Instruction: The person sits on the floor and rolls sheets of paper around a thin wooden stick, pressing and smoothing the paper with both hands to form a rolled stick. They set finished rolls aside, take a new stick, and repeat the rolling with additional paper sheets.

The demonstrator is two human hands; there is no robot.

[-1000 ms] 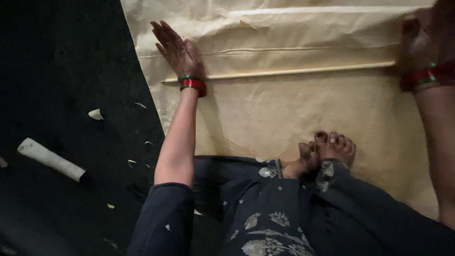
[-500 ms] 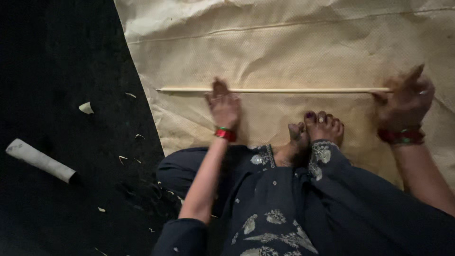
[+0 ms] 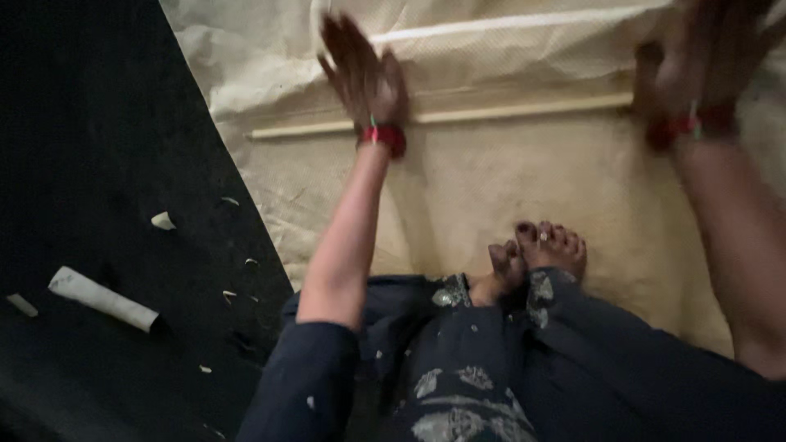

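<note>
Both hands lie flat and unclenched on the thin wooden stick (image 3: 508, 110) across the beige sheet (image 3: 491, 196), left hand (image 3: 364, 74) mid-stick, blurred right hand (image 3: 696, 74) apparently at its end, the sheet barely rolled.

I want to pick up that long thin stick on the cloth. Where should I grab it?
Grab the wooden stick on its bare stretch between the left hand and right hand, coming from above. It lies flat on the cream cloth, so pinch across its thin width.
</note>
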